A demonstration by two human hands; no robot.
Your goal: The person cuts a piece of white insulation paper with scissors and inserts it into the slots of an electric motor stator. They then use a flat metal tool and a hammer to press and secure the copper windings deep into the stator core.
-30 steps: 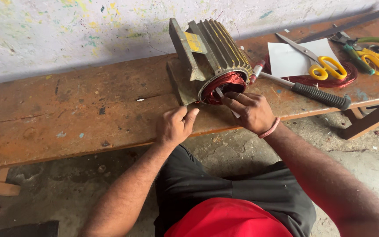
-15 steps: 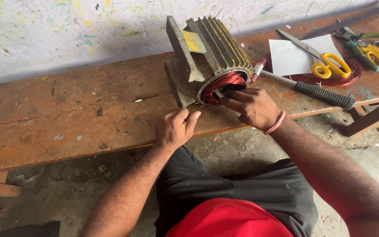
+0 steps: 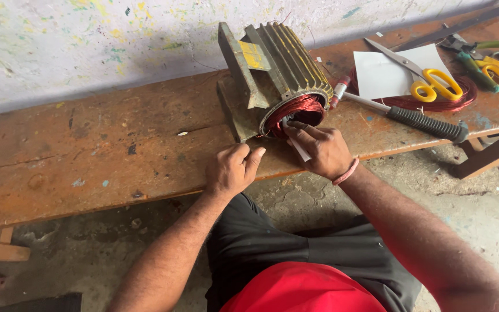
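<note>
Here, one finned motor stator [image 3: 272, 75], grimy olive with red-copper windings [image 3: 298, 110], lay on the rusty surface [image 3: 88, 156] beside two yellow-handled scissors [image 3: 434, 84]. The right hand [image 3: 321, 150] pinched a white strip [image 3: 300, 149] at the windings; the left hand [image 3: 232, 170], fingers curled together, had barely moved.

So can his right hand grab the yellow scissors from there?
Probably yes. The right hand is at the motor's red coil, and the yellow scissors lie openly on white paper to its right; only the black-handled tool lies between.
</note>
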